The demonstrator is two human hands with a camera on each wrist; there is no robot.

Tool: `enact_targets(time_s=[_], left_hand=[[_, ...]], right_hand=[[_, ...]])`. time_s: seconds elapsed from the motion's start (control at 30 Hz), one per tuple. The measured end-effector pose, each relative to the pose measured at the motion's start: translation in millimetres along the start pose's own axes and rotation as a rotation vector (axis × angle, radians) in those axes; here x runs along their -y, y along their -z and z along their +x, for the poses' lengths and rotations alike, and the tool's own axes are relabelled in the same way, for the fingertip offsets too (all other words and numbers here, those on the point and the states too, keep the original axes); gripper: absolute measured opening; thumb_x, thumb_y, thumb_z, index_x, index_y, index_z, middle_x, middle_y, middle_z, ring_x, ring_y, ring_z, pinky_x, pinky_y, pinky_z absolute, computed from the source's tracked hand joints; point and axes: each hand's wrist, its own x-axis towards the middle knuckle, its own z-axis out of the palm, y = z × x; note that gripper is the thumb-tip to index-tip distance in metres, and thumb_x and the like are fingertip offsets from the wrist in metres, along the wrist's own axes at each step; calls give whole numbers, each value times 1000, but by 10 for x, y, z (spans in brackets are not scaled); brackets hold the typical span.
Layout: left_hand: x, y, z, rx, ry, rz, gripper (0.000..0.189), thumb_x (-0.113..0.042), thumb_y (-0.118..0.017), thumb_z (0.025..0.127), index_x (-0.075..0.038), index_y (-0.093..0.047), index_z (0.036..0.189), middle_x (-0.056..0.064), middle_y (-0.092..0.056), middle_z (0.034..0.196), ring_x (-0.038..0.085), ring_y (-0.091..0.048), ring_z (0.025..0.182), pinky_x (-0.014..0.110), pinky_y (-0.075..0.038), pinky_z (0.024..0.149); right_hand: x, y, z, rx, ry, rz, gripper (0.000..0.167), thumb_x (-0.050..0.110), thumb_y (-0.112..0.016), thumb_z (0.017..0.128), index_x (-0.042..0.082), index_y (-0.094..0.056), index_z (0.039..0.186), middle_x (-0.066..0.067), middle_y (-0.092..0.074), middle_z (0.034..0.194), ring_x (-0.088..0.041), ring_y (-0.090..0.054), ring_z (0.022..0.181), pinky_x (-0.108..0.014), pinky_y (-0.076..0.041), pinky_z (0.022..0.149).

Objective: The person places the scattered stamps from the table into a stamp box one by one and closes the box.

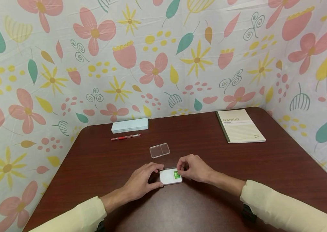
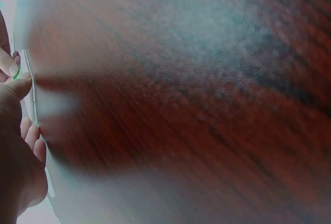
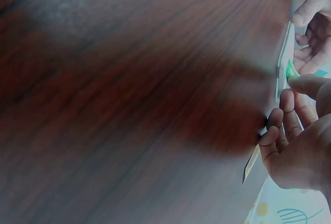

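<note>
In the head view, a shallow clear plastic case [image 1: 170, 184] with a white card [image 1: 167, 176] in it lies on the dark wooden table. My left hand [image 1: 140, 181] holds the case at its left end, thumb on the near edge and fingers on the far edge. Over the card's right part is a small square green piece [image 1: 176, 175], like a stamp. My right hand [image 1: 196, 169] pinches this piece at its right side between thumb and fingers. From the right wrist view, the green piece [image 3: 291, 69] stands tilted up at the thumb tip.
A clear plastic lid [image 1: 159, 150] lies just beyond the case. Farther back on the left are a red pen [image 1: 126, 137] and a pale blue box [image 1: 129, 125]. The "Gambit" notebook [image 1: 241, 126] lies back right, and floral cloth [image 1: 154, 64] hangs behind the table.
</note>
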Motion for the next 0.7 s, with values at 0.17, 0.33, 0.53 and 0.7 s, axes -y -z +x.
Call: enact_targets(time_s=[0.17,0.33,0.53,0.7], left_hand=[[5,-4,-4,5,4,5,57,-27,-87,92,-11,-64,142,-4,-66,134,13,-64,115,40,-54,95],[5,-3,-7,9,11,2,57,-27,-86,93,-11,-64,143,-4,-65,135,13,-64,115,40,-54,95],[2,0,-8,7,9,5,58,-27,-86,92,-11,-64,143,-3,-66,135,13,-64,115,40,-54,95],[1,1,-5,4,5,9,58,-27,-86,92,-11,-64,143,-3,-66,135,13,-64,115,40,-55,95]], right_hand=[[7,-16,6,-14,-7,-35,18,3,-84,89,14,-71,84,6,-61,71,-9,-55,63,-24,-45,58],[3,-24,17,-21,-12,-74,17,4,-84,89,14,-71,85,7,-60,71,-8,-54,65,-24,-44,60],[0,-32,24,-25,-8,-99,17,5,-85,88,14,-71,85,8,-60,71,-7,-53,65,-24,-43,61],[2,-29,25,-28,-4,-102,18,5,-86,88,14,-71,85,9,-60,71,-6,-52,65,-24,-43,61]])
